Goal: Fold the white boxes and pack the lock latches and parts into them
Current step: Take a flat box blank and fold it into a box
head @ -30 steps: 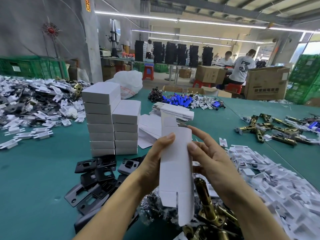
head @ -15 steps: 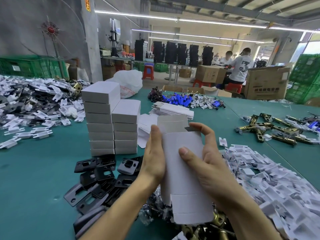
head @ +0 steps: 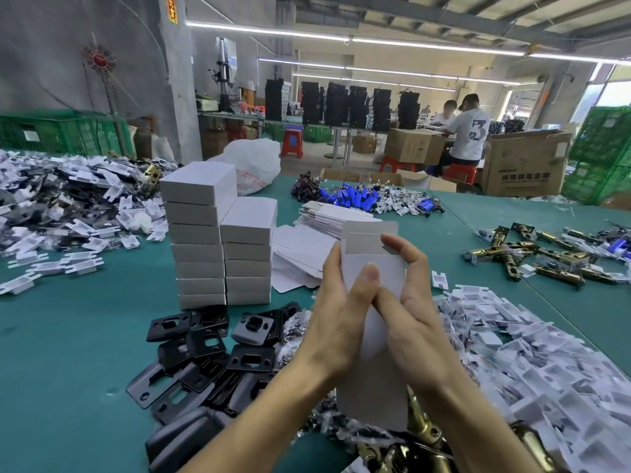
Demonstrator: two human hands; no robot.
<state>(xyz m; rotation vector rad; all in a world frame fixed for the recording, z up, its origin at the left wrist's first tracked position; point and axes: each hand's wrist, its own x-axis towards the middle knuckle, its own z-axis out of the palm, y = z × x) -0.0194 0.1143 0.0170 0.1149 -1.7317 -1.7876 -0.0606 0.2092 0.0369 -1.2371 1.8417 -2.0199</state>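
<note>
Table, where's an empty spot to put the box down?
Bare green table lies front-left, between the clip pile, the stacked boxes and the black plates. Front-right is crowded: brass latches, white inserts.

The person's left hand (head: 336, 322) and right hand (head: 411, 319) are showing bare, uncovered from fingertips to wrists. The left forearm (head: 259, 425) and right forearm (head: 478, 428) are likewise showing bare skin all the way down to the bottom edge of the view. The fingers are looking slender, and the nails are looking short and plain, the left thumbnail (head: 371, 272) catching the light.
</note>
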